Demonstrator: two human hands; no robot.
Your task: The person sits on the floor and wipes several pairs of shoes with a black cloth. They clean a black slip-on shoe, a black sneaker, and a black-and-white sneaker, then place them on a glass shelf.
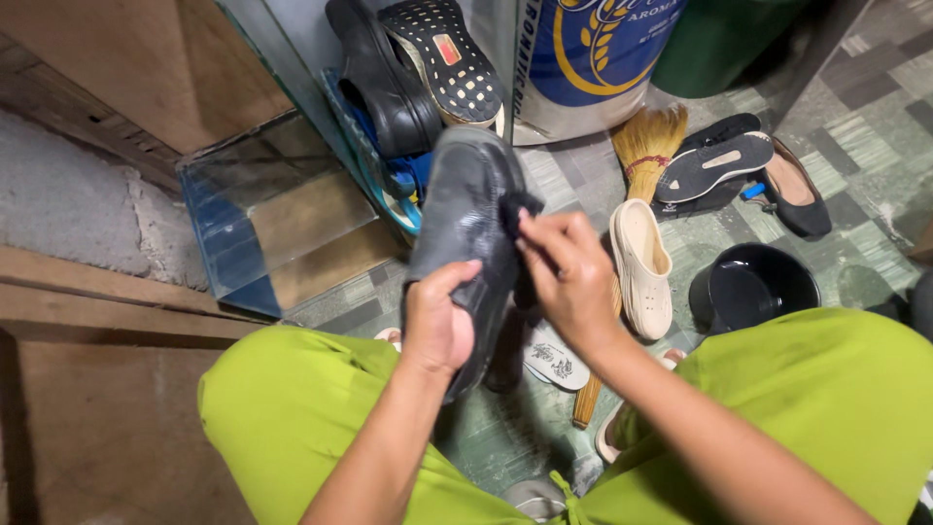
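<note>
My left hand (437, 326) grips a shiny black leather shoe (462, 209) by its heel end, holding it up between my knees with the toe pointing away. My right hand (569, 272) pinches a small dark cloth (515, 209) and presses it against the right side of the shoe's upper. Both my legs are in bright green trousers (292, 408) at the bottom of the view.
A cream clog (641, 267), a straw broom (646, 146), a black bowl (758, 287), dark flat shoes (719, 165) and a white sandal (554, 360) lie on the tiled floor. More shoes (418, 68) stand in a glass case (262, 209) ahead. A big blue-and-white sack (583, 58) stands behind.
</note>
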